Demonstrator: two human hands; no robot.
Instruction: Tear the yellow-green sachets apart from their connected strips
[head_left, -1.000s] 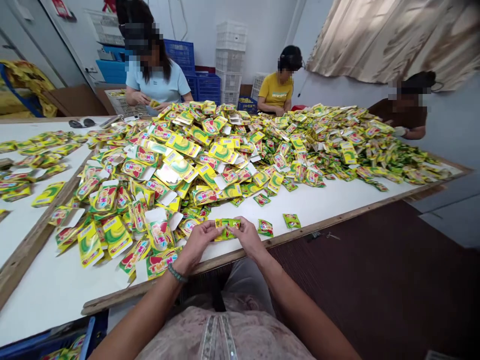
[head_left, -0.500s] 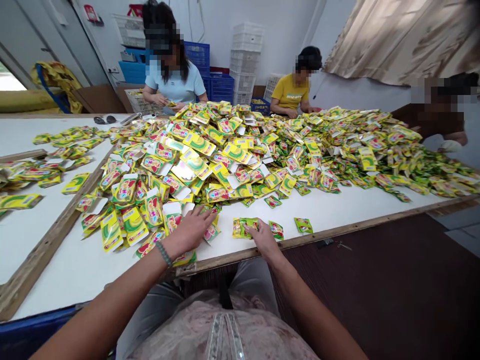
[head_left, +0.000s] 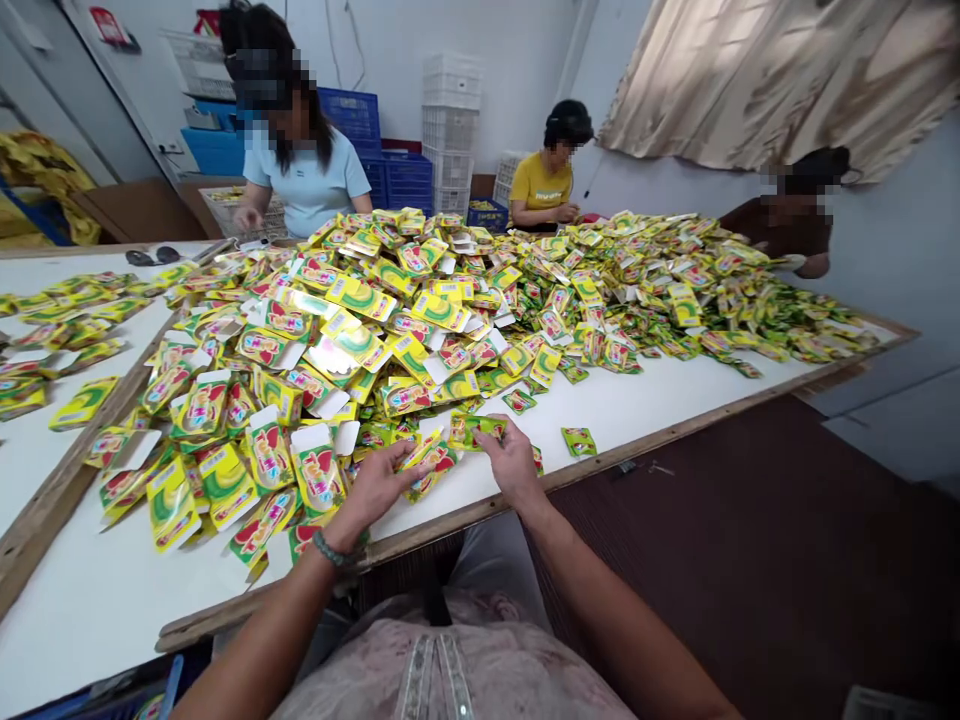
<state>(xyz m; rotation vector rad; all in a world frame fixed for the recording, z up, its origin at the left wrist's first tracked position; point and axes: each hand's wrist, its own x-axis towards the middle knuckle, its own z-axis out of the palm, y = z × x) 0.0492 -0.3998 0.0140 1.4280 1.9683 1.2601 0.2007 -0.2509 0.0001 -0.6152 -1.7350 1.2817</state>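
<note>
My left hand (head_left: 379,480) has its fingers pinched on a flat yellow-and-red carton (head_left: 429,462) at the near edge of the heap (head_left: 420,300), and my right hand (head_left: 514,462) has its fingers closed on a small green sachet (head_left: 474,430) just to its right, both low over the surface (head_left: 637,400). The sachet looks light, soft and slick, so I judge it best gripped by its sealed ends. The carton seems thin, stiff card that would crease if squeezed mid-panel, so its edges are the better hold. The wooden rim (head_left: 675,440) runs close under my wrists. Bare room lies to the right, past a loose sachet (head_left: 579,440); to the left and far side the heap crowds in.
</note>
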